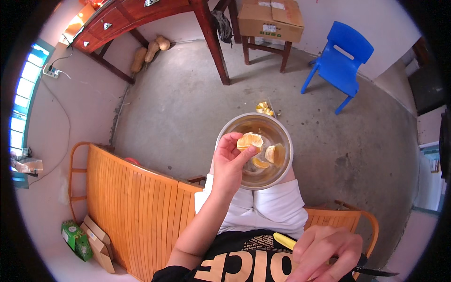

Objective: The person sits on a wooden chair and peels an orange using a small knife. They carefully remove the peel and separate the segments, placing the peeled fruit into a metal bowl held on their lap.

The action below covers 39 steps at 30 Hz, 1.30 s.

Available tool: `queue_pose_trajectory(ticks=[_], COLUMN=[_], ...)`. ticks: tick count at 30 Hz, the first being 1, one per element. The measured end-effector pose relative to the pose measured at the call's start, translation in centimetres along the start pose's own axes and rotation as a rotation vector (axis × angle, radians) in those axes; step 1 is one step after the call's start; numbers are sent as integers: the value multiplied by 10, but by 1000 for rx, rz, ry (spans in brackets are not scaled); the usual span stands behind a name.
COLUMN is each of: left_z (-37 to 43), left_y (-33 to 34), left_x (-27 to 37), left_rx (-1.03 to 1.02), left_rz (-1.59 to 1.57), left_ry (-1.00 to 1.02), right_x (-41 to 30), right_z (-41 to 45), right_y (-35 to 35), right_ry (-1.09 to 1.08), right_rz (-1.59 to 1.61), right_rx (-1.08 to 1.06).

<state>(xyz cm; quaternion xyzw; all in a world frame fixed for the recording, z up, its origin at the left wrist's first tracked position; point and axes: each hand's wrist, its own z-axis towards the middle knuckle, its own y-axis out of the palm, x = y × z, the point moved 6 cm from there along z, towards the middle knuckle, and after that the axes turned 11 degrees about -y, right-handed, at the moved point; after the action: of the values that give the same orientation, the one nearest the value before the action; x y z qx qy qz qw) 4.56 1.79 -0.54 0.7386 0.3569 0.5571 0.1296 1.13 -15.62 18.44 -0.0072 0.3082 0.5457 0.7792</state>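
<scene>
My left hand (pixel 229 162) grips a peeled piece of orange (pixel 249 141) between thumb and fingers, above a round metal bowl (pixel 225 131). The bowl rests on my thighs. Inside it lie a thick orange wedge (pixel 270 154) and a thinner orange segment (pixel 260 163); my hand and the held piece cover part of the bowl's inside. My right hand (pixel 327 250), close to my chest at the lower right, is closed around a knife. Its yellow end (pixel 284 241) sticks out on the left and a dark blade (pixel 378 271) on the right.
Peel scraps (pixel 264 108) lie on the concrete floor (pixel 169 105) beyond the bowl. I sit on a slatted bench (pixel 137 204). Ahead stand a red wooden desk (pixel 211 46), a cardboard box (pixel 271 21) on a stool and a blue plastic chair (pixel 340 70). Several squashes (pixel 152 49) lie under the desk.
</scene>
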Motion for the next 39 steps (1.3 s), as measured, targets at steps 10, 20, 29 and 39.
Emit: queue_pose_trajectory(ticks=[10, 20, 29, 39], left_z=[-4, -7, -10, -16], left_y=[7, 10, 11, 20], left_x=[0, 6, 9, 15], left_rx=[-21, 5, 46, 40], left_rz=[44, 171, 110, 182], left_ry=[13, 126, 194, 149], right_x=[-3, 52, 94, 105], right_z=[13, -42, -73, -73], right_y=[17, -73, -83, -83], right_ry=[-99, 782, 836, 755], right_rz=[337, -1093, -844, -612], right_rx=[166, 293, 373, 419])
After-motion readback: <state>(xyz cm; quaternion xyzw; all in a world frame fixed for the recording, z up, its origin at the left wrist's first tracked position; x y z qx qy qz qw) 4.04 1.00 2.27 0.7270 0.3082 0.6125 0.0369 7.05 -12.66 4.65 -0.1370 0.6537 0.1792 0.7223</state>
